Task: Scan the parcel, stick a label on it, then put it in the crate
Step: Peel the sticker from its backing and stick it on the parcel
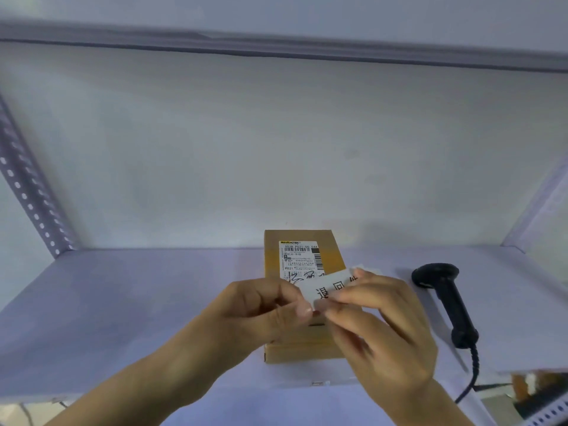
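A brown cardboard parcel [302,244] lies flat on the white shelf [138,302], with a printed shipping slip on its top. Above its near half I hold a white label [329,285] printed with large black characters. My left hand [261,312] pinches the label's left corner. My right hand [375,318] grips its lower edge from the right. Both hands hide the middle of the parcel. A black handheld scanner [442,290] lies on the shelf to the right, apart from my hands. No crate is in view.
The scanner's coiled cable [475,361] runs off the shelf's front edge at the right. A perforated metal upright [27,186] stands at the left, and another shelf board [276,47] spans overhead. The wall closes the back.
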A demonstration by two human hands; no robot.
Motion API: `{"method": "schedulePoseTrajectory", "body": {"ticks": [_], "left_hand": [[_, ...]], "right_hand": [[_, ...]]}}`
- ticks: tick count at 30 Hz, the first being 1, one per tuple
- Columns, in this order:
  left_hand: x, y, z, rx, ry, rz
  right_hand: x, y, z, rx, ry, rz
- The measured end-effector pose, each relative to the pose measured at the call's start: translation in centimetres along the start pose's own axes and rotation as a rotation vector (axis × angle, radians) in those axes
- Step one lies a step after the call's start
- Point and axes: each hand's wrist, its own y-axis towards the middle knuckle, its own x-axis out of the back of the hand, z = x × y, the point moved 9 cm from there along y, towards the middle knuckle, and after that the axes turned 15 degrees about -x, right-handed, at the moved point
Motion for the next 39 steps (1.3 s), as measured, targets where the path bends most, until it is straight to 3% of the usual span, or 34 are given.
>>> {"method": "schedulePoseTrajectory", "body": {"ticks": [10,29,32,36,39], "left_hand": [[-0.2,-0.5,0.3,0.016,-0.117,-0.054],[0.5,-0.5,1.2,-0.020,-0.081,-0.067],[0.8,-0.4,0.9,-0.076,-0.061,-0.099],[1.6,-0.5,1.0,-0.109,0.092,-0.160],[1.6,-0.6,0.9,-0.130,0.145,-0.171]], "right_hand": [[0.4,0.0,0.7,-0.032,-0.010,0.006],[-0.3,0.0,-0.1,-0.170,0.079,0.023],[-1.0,0.1,-0.5,-0.317,0.166,0.118],[-2.2,-0.6,-2.1,-0.701,0.385,0.254],[-2.5,-1.0,-2.4,-0.812,0.427,0.281]]}}
